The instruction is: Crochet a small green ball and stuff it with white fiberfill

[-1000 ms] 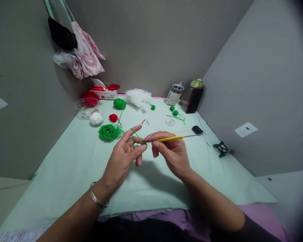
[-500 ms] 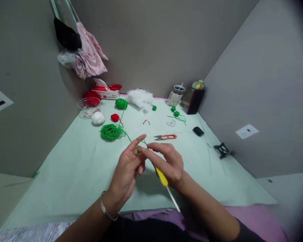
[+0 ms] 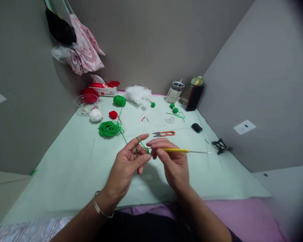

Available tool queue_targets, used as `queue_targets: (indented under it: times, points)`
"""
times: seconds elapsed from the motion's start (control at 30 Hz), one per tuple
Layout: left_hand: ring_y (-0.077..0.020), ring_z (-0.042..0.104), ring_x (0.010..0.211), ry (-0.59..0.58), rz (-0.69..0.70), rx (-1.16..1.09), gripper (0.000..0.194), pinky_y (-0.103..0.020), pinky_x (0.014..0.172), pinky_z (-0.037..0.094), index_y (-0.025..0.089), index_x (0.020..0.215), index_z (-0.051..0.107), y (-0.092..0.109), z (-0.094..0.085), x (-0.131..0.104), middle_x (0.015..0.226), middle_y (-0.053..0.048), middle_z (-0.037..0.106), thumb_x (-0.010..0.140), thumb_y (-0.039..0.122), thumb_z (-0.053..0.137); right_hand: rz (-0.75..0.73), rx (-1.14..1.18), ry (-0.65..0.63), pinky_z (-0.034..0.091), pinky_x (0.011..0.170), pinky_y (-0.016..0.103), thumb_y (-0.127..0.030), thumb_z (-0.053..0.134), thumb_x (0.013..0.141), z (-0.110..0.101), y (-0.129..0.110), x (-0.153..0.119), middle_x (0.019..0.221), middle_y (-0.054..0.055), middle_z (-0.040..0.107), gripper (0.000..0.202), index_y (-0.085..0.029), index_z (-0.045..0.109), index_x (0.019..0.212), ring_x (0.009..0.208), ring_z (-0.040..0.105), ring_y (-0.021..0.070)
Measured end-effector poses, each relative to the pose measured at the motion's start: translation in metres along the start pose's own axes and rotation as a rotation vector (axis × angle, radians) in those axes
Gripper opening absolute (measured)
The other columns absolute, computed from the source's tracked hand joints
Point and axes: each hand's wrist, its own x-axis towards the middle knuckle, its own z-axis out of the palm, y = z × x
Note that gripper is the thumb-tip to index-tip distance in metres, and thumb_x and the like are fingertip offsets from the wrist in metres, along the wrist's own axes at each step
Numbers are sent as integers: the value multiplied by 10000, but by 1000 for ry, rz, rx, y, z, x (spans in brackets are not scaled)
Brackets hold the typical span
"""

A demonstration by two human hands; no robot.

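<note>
My left hand [image 3: 127, 163] pinches green yarn [image 3: 143, 145] between thumb and fingers, with a strand looped over the raised index finger. A crochet hook with a yellow handle [image 3: 175, 150] is gripped in my right hand [image 3: 173, 164]. It lies nearly level, its bare metal end out to the right and its left tip at the yarn by my left fingertips. The strand runs back to a loose heap of green yarn [image 3: 109, 129] on the left. Beyond my hands lie orange thread snips [image 3: 164, 133].
A red yarn piece [image 3: 113, 115], white ball [image 3: 96, 115], green ball [image 3: 119, 101] and white stuffing [image 3: 138, 94] lie farther back. A tissue box [image 3: 104, 89], tin of pens [image 3: 175, 91] and bottle [image 3: 189, 92] line the wall. At right are a black case [image 3: 197, 127] and black clip [image 3: 220, 146].
My right hand has turned, swinging the crochet hook from slanting down toward me to nearly level. Its left tip now shows at the yarn. The camera view has shifted slightly.
</note>
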Motion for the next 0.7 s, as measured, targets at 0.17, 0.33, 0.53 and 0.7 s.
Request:
queue_targets:
  times: [0.17, 0.33, 0.53, 0.7]
  points:
    - [-22, 472, 553, 19, -11, 44, 435, -151, 492, 396, 280, 1225, 808, -2, -5, 1, 884, 25, 616, 802, 234, 898, -20, -108, 37, 572, 632, 320, -288, 694, 998, 2, -1, -4, 1001, 49, 810, 133, -294, 821, 1037, 718, 669, 166]
    - [-10, 431, 511, 70, 11, 18, 452, -159, 480, 345, 268, 1239, 791, -6, -4, 2, 844, 37, 607, 804, 195, 889, -215, -355, -36, 610, 796, 370, -136, 645, 1004, 4, 1, -12, 1047, 52, 797, 283, -323, 789, 1161, 932, 729, 208]
    - [-16, 275, 482, -47, -213, -193, 457, -140, 463, 260, 205, 1289, 764, -7, -7, 0, 638, 88, 419, 845, 222, 866, -502, -689, 16, 612, 801, 390, -85, 672, 963, 2, 12, -20, 1139, 93, 762, 434, -340, 753, 1304, 982, 717, 234]
    - [11, 183, 466, -67, -194, -257, 266, -131, 443, 223, 166, 1133, 824, 1, -9, 0, 660, 89, 387, 867, 178, 835, -55, -86, 137, 546, 650, 320, -235, 662, 1005, -4, 1, -10, 880, 33, 732, 157, -288, 810, 995, 706, 636, 160]
